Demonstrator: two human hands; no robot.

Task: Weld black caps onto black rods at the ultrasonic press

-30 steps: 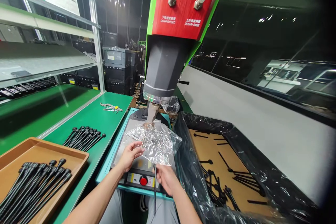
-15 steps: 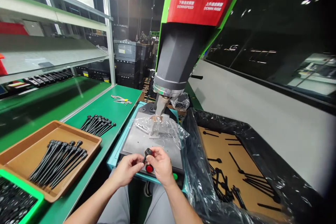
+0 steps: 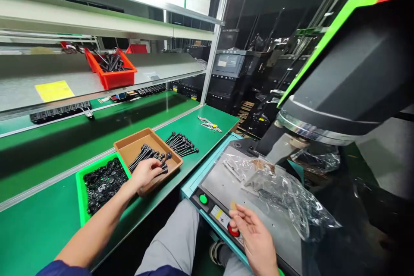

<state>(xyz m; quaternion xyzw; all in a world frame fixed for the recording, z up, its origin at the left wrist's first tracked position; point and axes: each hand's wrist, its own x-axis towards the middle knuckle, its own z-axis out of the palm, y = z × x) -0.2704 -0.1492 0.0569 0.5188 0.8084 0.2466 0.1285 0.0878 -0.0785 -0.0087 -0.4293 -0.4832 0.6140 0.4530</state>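
Observation:
My left hand (image 3: 147,174) reaches over the brown tray (image 3: 176,164), its fingers closed around a slim black rod with a round knob head (image 3: 168,155); the grip itself is partly hidden. Under and beside those fingers lies a bundle of similar black rods (image 3: 140,155), heads toward the right. Above the front edge of the machine's metal plate (image 3: 223,185), my right hand (image 3: 255,235) is curled, thumb against the fingers. A small yellowish bit shows at its fingertips, too unclear to name. Behind that hand is a red button (image 3: 233,229), partly covered.
A green bin (image 3: 79,198) of small black parts adjoins the tray. More black rods (image 3: 181,143) and metal pliers (image 3: 208,124) lie on the green bench. Clear plastic film (image 3: 284,198) covers part of the plate beneath the machine head (image 3: 343,82). A red bin (image 3: 118,78) stands on the shelf.
The view has turned left. My hands, earlier together at a black rod over the plate, are now apart: the left has moved to the brown tray, the right stays by the plate's front edge.

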